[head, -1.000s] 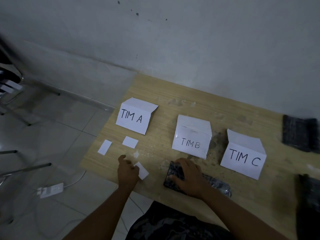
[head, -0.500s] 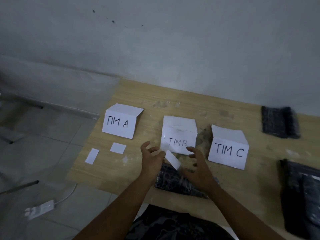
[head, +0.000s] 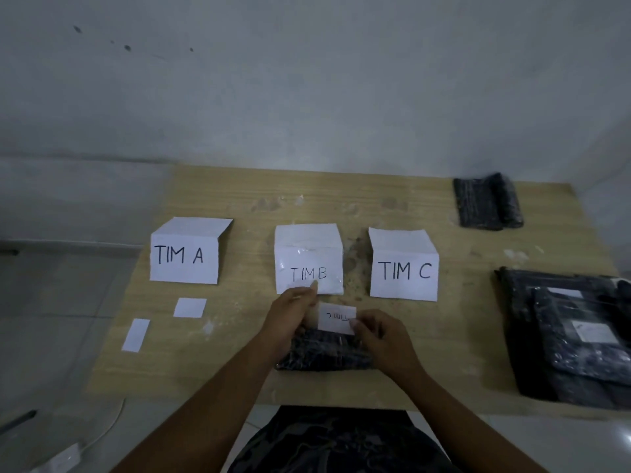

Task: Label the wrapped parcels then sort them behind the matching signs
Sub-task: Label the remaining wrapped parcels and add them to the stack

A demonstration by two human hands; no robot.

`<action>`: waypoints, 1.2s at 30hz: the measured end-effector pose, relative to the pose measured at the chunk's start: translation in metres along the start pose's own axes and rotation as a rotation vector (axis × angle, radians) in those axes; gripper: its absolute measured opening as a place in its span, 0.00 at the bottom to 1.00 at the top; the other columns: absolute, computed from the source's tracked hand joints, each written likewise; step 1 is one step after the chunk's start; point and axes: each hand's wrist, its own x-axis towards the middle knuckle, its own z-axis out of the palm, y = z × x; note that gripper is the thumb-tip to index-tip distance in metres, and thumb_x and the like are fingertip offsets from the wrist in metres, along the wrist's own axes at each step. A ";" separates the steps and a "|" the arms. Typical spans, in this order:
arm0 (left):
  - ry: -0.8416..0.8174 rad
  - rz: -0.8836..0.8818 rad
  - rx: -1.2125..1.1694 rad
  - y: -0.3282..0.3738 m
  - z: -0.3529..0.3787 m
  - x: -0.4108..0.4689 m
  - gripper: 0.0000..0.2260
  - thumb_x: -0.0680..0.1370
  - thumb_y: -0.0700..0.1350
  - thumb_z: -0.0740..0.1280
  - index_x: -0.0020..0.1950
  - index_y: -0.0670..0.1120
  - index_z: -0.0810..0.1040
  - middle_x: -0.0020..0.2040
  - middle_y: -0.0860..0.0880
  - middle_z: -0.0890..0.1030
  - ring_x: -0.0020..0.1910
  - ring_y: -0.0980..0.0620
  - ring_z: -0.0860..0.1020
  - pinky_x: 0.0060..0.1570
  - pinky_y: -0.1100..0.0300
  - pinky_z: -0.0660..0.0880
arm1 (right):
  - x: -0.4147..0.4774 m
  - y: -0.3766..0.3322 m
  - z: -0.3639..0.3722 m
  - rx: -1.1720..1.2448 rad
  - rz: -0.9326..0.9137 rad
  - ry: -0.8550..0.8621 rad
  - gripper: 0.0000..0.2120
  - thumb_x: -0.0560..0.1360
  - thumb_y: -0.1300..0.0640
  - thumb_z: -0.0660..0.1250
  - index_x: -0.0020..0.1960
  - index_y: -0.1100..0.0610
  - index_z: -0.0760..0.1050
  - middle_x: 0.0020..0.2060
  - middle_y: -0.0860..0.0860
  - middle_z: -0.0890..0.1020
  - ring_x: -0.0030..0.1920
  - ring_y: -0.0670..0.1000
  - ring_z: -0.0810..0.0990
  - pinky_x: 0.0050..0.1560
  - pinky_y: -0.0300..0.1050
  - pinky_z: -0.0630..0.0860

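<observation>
The left hand [head: 290, 317] and the right hand [head: 384, 339] are holding a small paper label [head: 336, 318] between them. Each hand's curled fingers are pinching one end of it, just above a dark wrapped parcel [head: 324, 353] that is lying on the wooden surface [head: 239, 370] near its front edge. Beyond the hands, three folded signs are standing in a row: the TIM A sign [head: 186, 256], the TIM B sign [head: 309, 264] and the TIM C sign [head: 404, 268]. Two blank slips [head: 190, 307] are lying near the TIM A sign. A rolled dark parcel [head: 488, 203] is sitting at the far right, and a stack of flat dark parcels [head: 573, 336] is resting along the right edge.
</observation>
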 end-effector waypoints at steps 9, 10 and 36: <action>-0.095 0.071 0.353 -0.031 -0.015 -0.007 0.05 0.72 0.44 0.75 0.45 0.47 0.82 0.43 0.47 0.84 0.40 0.53 0.80 0.36 0.67 0.75 | -0.008 0.019 -0.004 0.170 0.265 -0.107 0.22 0.75 0.55 0.70 0.29 0.65 0.66 0.27 0.62 0.68 0.28 0.48 0.70 0.31 0.39 0.67; -0.094 0.081 0.385 -0.036 -0.017 -0.008 0.05 0.72 0.45 0.75 0.44 0.47 0.81 0.42 0.48 0.84 0.40 0.53 0.80 0.35 0.67 0.74 | -0.008 0.019 -0.002 0.153 0.256 -0.120 0.21 0.75 0.55 0.70 0.31 0.65 0.69 0.27 0.62 0.70 0.28 0.48 0.71 0.30 0.38 0.67; 0.174 0.389 0.838 -0.082 -0.017 0.002 0.19 0.72 0.47 0.73 0.58 0.44 0.72 0.51 0.46 0.75 0.51 0.49 0.73 0.46 0.56 0.72 | -0.011 0.048 0.027 -0.304 0.098 0.060 0.05 0.78 0.53 0.65 0.48 0.54 0.73 0.44 0.51 0.77 0.42 0.51 0.74 0.41 0.49 0.74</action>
